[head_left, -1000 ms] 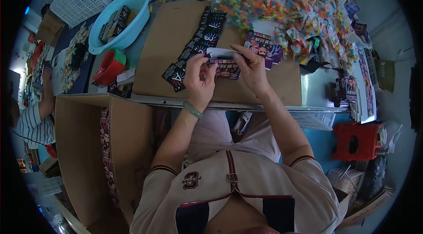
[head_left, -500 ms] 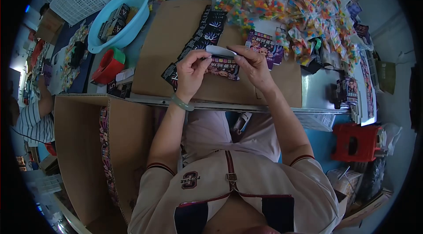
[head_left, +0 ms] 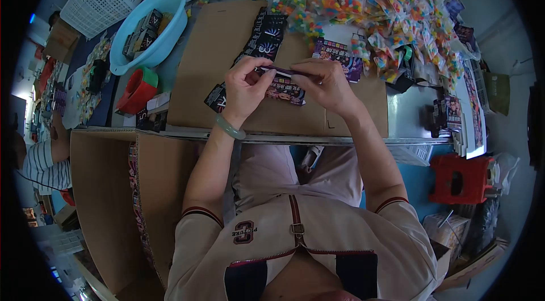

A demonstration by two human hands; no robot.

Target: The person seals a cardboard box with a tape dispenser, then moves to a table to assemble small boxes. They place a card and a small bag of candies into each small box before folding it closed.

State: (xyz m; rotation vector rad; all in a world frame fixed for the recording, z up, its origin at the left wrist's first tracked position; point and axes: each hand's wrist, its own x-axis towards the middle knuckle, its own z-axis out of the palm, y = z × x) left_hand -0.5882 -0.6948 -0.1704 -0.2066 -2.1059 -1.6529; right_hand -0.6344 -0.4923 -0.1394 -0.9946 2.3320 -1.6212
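Note:
Both hands are over the cardboard sheet (head_left: 198, 68) on the table, gripping a small purple printed carton (head_left: 286, 91) between them. My left hand (head_left: 244, 88), with a green bangle on its wrist, pinches the carton's left end near its upper edge. My right hand (head_left: 331, 85) pinches the right end, thumb along the top edge. The carton's flap lies nearly level at that edge, partly hidden by fingers. Behind my left hand runs an overlapping row of black packets (head_left: 264, 43). Beyond my right hand lie more purple printed cartons (head_left: 340, 57).
Clear sachets of colourful candies (head_left: 363, 3) are heaped at the back right. A light-blue basin (head_left: 179, 23) holding black packs and a red-green tape dispenser (head_left: 137, 91) stand left. A large open cardboard box (head_left: 105, 199) is below left. Another person's striped sleeve (head_left: 42, 159) shows far left.
The carton's white flap, raised half a second ago, is now folded down along the top edge. Both hands have tilted inward and their fingers have come closer together over it.

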